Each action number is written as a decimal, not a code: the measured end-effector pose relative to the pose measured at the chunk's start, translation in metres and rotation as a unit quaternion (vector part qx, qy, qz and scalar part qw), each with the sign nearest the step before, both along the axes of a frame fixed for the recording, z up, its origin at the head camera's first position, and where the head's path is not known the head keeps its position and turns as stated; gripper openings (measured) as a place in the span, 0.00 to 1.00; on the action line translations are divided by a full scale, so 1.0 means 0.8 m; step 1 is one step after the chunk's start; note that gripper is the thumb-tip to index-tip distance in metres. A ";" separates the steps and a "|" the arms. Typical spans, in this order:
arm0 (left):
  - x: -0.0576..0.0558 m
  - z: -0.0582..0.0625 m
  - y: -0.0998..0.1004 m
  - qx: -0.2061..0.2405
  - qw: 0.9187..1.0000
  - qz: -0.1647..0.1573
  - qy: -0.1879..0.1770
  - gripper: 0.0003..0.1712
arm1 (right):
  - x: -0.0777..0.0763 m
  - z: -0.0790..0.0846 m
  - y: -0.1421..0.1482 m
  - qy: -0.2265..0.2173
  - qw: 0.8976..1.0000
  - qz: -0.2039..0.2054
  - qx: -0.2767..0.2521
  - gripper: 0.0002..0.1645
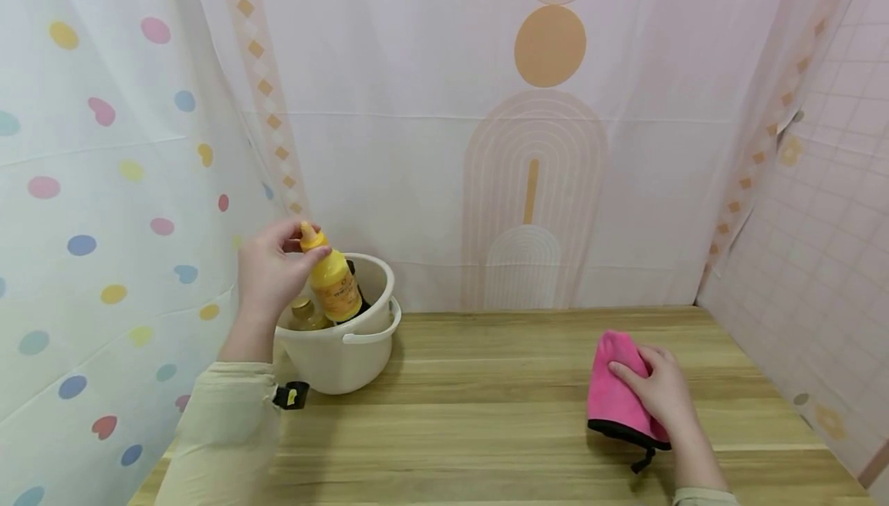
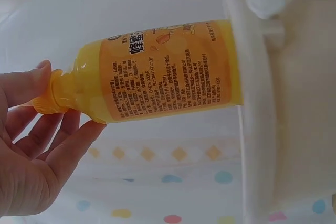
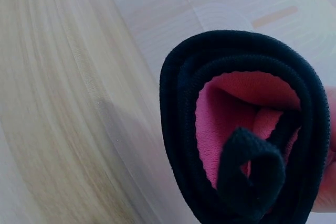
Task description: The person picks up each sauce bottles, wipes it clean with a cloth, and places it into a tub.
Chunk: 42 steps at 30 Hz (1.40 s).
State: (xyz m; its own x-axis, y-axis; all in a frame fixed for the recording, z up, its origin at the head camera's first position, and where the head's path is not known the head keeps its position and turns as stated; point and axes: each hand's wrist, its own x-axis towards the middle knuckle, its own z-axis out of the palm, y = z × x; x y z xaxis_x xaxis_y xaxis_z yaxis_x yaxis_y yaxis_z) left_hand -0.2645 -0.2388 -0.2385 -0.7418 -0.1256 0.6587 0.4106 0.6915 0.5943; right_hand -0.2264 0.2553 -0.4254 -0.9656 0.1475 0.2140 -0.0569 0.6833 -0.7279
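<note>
My left hand (image 1: 272, 268) pinches a yellow honey squeeze bottle (image 1: 336, 286) by its neck, below the pointed cap. The bottle tilts, its base within the mouth of a cream bucket (image 1: 333, 359). Chinese print covers its orange label in the left wrist view, where the bucket wall hides the base. Over the wooden table, at the right, my right hand (image 1: 663, 386) grips a folded pink cloth (image 1: 614, 382) with black edging. A black hanging loop (image 3: 249, 174) shows at its rolled end in the right wrist view.
Inside the bucket stand a bottle with a gold-coloured cap (image 1: 303, 309) and something black (image 1: 363, 298), mostly hidden. The bucket's handle (image 1: 375, 332) hangs down its right side. Patterned curtains (image 1: 417, 143) border the wooden table (image 1: 486, 398) at the back and sides.
</note>
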 end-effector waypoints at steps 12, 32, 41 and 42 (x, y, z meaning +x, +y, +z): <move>-0.015 -0.035 -0.018 -0.034 0.999 0.002 -0.039 0.10 | 0.000 0.000 0.002 -0.007 1.000 -0.002 0.003 0.40; -0.032 -0.092 -0.026 -0.127 0.985 -0.017 -0.116 0.12 | 0.002 0.001 0.002 -0.010 1.000 -0.003 -0.002 0.39; -0.035 -0.100 -0.027 -0.143 0.977 -0.024 -0.159 0.13 | 0.003 -0.001 0.004 -0.007 1.000 -0.004 -0.001 0.38; -0.036 -0.100 -0.027 -0.146 0.976 -0.025 -0.160 0.13 | 0.003 -0.001 0.004 -0.006 1.000 -0.004 -0.001 0.38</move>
State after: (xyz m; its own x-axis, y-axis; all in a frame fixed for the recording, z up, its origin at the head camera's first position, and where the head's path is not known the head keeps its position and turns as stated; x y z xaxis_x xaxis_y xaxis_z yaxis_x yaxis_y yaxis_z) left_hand -0.2930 -0.2606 -0.3187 -0.9157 0.0734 0.3951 0.2733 0.8345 0.4784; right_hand -0.2237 0.2583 -0.4258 -0.9669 0.1556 0.2023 -0.0427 0.6829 -0.7292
